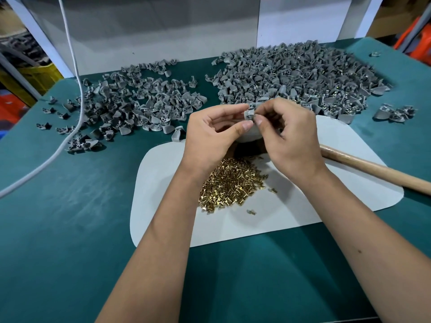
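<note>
Grey plastic part (249, 114) is pinched in both grips, left hand (214, 134) and right hand (289, 138); judged light, rigid, best held at edges.

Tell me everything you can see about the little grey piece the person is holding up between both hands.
The grey piece is small, matt and looks like moulded plastic, like the heaped pieces on the green table. A round socket shows near its top; fingers hide much of the rest. It is held in the air, roughly upright, touching only the fingers. The left hand pinches it between thumb and forefinger; the right hand pinches at its right side.
</note>
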Tool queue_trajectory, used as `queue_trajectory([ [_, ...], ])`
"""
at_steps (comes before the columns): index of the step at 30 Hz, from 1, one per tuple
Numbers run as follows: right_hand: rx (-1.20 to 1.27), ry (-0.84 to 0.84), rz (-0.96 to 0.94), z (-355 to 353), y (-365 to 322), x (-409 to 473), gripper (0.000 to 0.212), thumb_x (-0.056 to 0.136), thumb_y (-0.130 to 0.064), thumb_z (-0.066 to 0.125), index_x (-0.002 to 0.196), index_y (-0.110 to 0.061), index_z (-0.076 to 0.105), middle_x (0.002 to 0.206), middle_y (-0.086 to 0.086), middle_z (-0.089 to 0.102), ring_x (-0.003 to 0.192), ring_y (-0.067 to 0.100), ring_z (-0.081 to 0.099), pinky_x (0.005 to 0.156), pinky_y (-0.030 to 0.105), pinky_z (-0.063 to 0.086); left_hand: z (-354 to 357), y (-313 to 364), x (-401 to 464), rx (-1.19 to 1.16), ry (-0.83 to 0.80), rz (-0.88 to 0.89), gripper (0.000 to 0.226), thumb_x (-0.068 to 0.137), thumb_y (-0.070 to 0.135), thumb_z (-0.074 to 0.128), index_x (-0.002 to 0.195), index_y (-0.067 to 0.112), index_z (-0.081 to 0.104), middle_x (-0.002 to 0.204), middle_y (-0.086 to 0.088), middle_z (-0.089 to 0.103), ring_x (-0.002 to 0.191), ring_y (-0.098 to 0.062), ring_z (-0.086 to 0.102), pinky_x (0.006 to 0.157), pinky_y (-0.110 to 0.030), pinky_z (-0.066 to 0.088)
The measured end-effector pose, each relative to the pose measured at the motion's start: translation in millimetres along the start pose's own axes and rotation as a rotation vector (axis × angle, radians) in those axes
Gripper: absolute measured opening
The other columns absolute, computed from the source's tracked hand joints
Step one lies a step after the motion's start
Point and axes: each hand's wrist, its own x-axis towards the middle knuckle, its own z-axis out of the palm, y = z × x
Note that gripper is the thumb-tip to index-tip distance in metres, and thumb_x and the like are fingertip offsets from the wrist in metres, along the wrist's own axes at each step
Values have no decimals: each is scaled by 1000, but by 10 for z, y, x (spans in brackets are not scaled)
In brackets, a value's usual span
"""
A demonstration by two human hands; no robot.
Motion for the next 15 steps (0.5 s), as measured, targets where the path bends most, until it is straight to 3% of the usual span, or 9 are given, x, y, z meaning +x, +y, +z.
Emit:
queue_trajectory([
  [8,84,-18,70,0,-10,14,9,94,-11,65,94,-5,72,86,3,71,81,19,66,77,41,55,9,-4,-26,-174,-19,-64,30,83,-9,76,111,-2,73,89,-15,78,78,-22,75,73,-29,62],
  [15,51,-28,78,-19,-33,31,6,90,-12,68,91,-10,74,80,-4,70,72,6,63,70,16,47,8,4,-34,-206,-15,-73,28,79,-13,77,104,-3,74,89,-15,78,80,-22,76,75,-29,63],
])
